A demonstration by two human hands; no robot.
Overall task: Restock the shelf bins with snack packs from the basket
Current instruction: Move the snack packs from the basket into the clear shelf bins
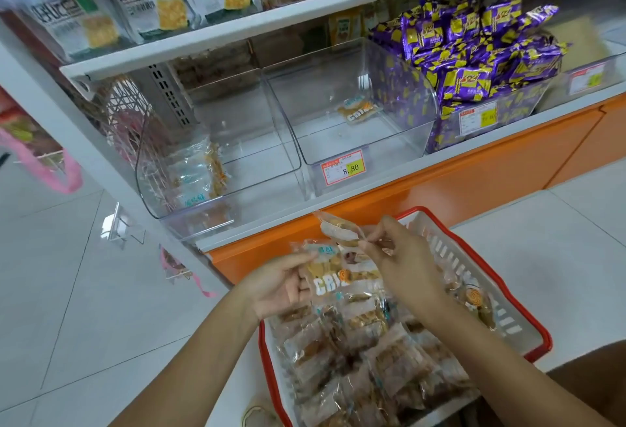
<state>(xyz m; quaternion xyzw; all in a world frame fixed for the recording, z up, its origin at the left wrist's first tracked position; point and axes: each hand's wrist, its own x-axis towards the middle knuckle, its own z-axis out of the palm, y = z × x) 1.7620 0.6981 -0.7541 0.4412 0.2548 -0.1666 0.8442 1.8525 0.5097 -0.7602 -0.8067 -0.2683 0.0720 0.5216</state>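
Person, seen from above. Left hand (277, 286) and right hand (399, 257): bare. Left forearm (203, 352), right forearm (491, 359): bare along their visible length. Dark brown patch (596, 389), lower right corner: possibly clothing, cannot tell.

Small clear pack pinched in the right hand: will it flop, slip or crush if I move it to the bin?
Probably light: the right hand holds the small pack by one sealed end, and it juts out without drooping, so fairly stiff. The glossy film looks slippery. Its brown contents may crumble if squeezed.
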